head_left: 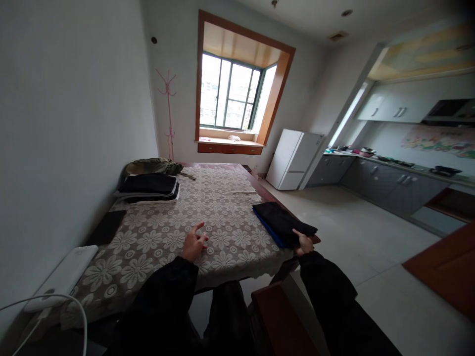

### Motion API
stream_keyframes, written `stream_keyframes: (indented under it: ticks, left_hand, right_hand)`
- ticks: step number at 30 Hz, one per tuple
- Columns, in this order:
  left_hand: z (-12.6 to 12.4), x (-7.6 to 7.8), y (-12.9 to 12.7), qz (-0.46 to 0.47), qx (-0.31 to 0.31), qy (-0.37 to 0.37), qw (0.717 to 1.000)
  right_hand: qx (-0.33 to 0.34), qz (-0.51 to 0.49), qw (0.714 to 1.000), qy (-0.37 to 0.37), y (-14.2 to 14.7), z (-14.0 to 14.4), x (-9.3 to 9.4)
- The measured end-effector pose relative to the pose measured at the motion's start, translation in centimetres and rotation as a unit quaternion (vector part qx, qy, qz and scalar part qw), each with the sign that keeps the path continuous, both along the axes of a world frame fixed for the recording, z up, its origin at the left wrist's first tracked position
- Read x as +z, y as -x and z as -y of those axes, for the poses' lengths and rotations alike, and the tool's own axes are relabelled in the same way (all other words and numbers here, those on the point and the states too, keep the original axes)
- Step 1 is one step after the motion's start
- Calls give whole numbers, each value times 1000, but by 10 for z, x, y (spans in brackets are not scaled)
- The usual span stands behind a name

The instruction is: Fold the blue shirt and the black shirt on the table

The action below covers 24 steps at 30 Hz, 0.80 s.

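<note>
Right hand (304,243): fingers closed on the near end of a folded black garment (285,221), thumb on top. The garment lies at the right edge of the counter (222,207), long side running away from the person. A folded blue piece (267,229) sits directly under it, showing as a strip along its left side.

Left hand (193,243): resting on the lace tablecloth (159,237), fingers loosely spread, index finger pointing forward, holding nothing. Well apart from the black garment, toward the middle of the near edge of the counter.

Both forearms in dark sleeves (166,291). The person's legs show below the counter's near edge.

Tablecloth: pale, flower pattern, covers most of the counter; dark wood shows at the far end and right rim.

Far left corner of the counter: stack of folded clothes (149,188), black on top, lighter layers under. An olive-green bundle (154,166) lies just behind it.

Left edge of the counter: a flat dark item (107,227), kind cannot be told. Nearer, a white oblong device (63,277) with a white cable (74,306) looping from it.

Beyond: pink coat stand (168,113) in the corner, bay window (237,94) with a wooden frame, white refrigerator (293,159), grey kitchen cabinets (382,183) along the right wall.
</note>
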<state>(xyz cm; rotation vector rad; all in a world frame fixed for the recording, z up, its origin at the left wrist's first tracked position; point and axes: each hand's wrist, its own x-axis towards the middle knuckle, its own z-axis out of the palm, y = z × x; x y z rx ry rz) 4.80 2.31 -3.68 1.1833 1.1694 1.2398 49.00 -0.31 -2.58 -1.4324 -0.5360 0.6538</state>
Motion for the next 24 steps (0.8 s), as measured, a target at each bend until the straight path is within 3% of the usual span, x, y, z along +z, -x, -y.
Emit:
stream_keyframes:
  ticks: [5, 14, 24]
  left_hand:
    - [0, 0, 1, -23, -2, -6, 1000]
    - [0, 1, 1, -69, -6, -10, 998]
    - [1, 1, 1, -82, -8, -15, 996]
  right_hand:
    - [-45, -86, 995, 25, -10, -4, -12]
    - [-63, -159, 985, -26, -7, -3, -16]
    - [-28, -124, 990, -56, 9, 11, -18]
